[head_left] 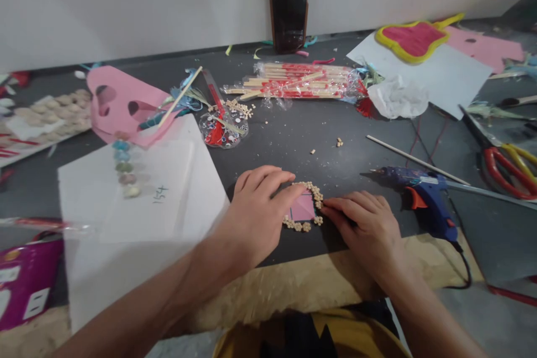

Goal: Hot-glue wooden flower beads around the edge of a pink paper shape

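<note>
A small pink square (301, 208) with dark lines lies near the table's front edge. Small beige flower-shaped pieces (306, 227) form a ring around it, partly covered by my left hand (262, 210). That hand rests on the ring's left side, fingers stretched out and slightly apart, with the index fingertip over the top of the pink square. On the opposite side my right hand (364, 221) is closed in a pinch, thumb and index finger at one flower-shaped piece on the ring's right edge. Its other fingers are curled.
A blue glue gun (432, 196) lies at right beside a thin stick (415, 159) and red-handled scissors (505, 165). Behind are wrapped chopsticks (302, 81) and a clear dish of googly eyes (226, 130). White paper (96, 274) and a pink cutout (121, 81) lie at left.
</note>
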A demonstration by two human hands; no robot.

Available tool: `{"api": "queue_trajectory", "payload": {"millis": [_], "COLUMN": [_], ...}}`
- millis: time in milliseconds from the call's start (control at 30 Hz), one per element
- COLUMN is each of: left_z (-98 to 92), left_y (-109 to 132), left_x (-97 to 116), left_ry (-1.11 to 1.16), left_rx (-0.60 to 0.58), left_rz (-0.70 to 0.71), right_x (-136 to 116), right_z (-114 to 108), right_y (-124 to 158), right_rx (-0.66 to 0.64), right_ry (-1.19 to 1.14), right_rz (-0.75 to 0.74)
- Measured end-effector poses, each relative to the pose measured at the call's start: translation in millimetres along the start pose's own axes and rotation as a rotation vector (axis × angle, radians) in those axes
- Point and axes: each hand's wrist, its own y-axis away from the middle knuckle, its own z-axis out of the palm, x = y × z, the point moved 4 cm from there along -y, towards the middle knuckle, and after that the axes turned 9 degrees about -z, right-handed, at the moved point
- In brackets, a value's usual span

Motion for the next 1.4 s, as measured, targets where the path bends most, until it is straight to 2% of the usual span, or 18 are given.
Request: {"api": "queue_trajectory", "payload": {"millis": [200, 467, 967, 1200, 1400], "left_z": [4.6, 8.3, 0.8, -20.8, -34.7], "left_y": [-14, -17, -14, -4, 29], "left_x": [10, 13, 9, -5, -20], "left_ry": [-0.077, -0.086, -0.103, -0.142, -0.117], "left_rx": [-0.071, -0.095, -0.033, 0.073, 0.235], "left_rz": [0.068, 0.071, 0.013, -0.036, -0.182], "right_x": [-1, 1, -1, 4, 11], "right_z": [0, 1, 0, 0, -7], "right_y": [-1, 1, -1, 3, 12], "right_rx": [-0.003, -0.015, 0.003, 0.001, 0.041], "right_ry": [-0.015, -0.027, 0.006, -0.044, -0.099], "right_rz": [0.007, 0.020, 0.009, 0.032, 0.036]}}
